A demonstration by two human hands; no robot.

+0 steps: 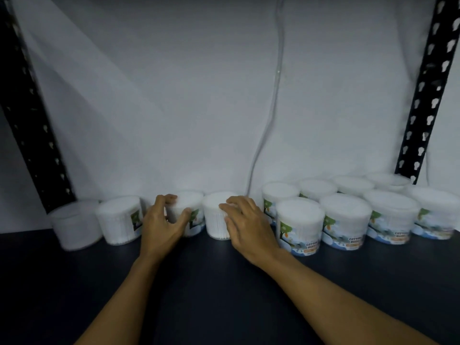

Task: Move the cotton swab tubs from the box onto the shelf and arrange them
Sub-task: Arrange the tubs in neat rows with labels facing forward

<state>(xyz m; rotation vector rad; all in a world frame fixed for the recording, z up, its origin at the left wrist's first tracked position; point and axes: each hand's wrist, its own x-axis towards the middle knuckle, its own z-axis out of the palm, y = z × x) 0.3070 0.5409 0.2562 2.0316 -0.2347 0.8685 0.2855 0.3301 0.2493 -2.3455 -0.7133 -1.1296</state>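
Presently, both hands are engaged at the back row of the dark shelf [74, 282], low in the frame's centre. The left hand [159, 224] is wrapped around a cotton swab tub [185, 207], fingers curled over its far rim and thumb pressed on the near wall. The right hand [249, 225] rests against the neighbouring tub [215, 220], fingers spread across its lid edge and side; whether it is gripping or merely steadying cannot be determined.

Two further tubs [119, 220] stand to the left of these, near the black slotted upright [29, 135]. At right of frame a double row of tubs [346, 220] stands packed, labels facing forward, against the white backing [174, 95]. The box is not in view.

Handling assessment: the tubs appear to be thin clear plastic cylinders filled with swabs. Judged light, fairly rigid at the lid and base, likely to flex somewhat at mid-wall. The smooth wall and glossy label suggest a slippery surface, and the low weight means a nudge could slide or tip a neighbour. Contents are not fragile, though a dropped tub could pop its lid.

Recommended hold: span the cylinder from the side, thumb opposing fingers just below the lid rim, or cap it from above. Sliding along the shelf is adequate for alignment.
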